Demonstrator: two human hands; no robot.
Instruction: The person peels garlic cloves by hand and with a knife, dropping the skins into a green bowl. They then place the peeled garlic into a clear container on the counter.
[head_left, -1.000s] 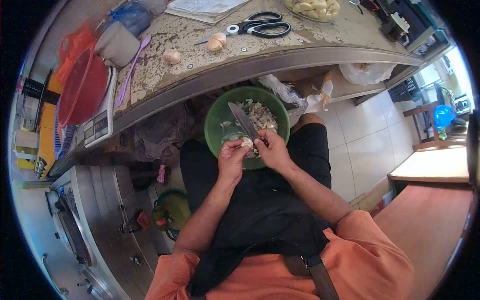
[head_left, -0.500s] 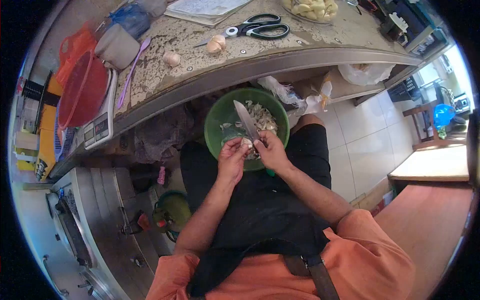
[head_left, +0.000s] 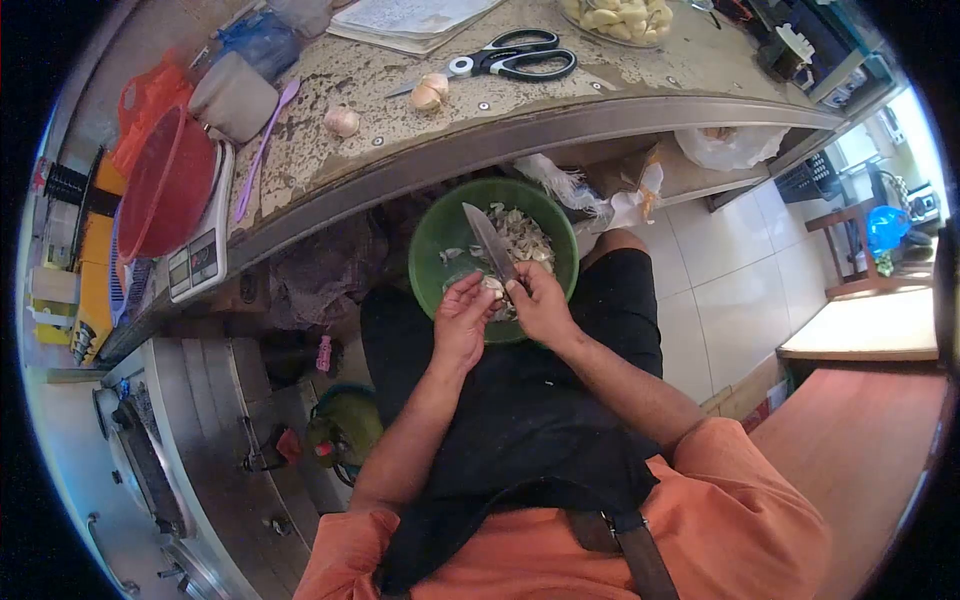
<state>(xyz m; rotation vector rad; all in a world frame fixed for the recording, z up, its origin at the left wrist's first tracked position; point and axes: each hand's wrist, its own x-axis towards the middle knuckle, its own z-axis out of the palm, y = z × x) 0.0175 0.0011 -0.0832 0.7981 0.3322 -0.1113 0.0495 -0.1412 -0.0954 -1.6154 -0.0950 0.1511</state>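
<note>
A green bowl (head_left: 432, 238) with garlic skins rests on my lap under the counter edge. My left hand (head_left: 462, 320) pinches a pale garlic clove (head_left: 492, 287) over the bowl. My right hand (head_left: 541, 305) grips a knife (head_left: 487, 240) whose blade points up and away across the bowl, its base against the clove. Both hands touch at the clove.
On the worn counter (head_left: 400, 80) lie black-handled scissors (head_left: 510, 62), two garlic bulbs (head_left: 431, 90) (head_left: 342, 121), a purple spoon (head_left: 262, 145), a red bowl (head_left: 165, 180) on a scale (head_left: 200, 250), and a dish of peeled cloves (head_left: 620, 15). A stove (head_left: 150, 460) stands at left, tiled floor at right.
The knife blade has shifted slightly right and up, then back a little, while both hands stayed over the bowl working the clove.
</note>
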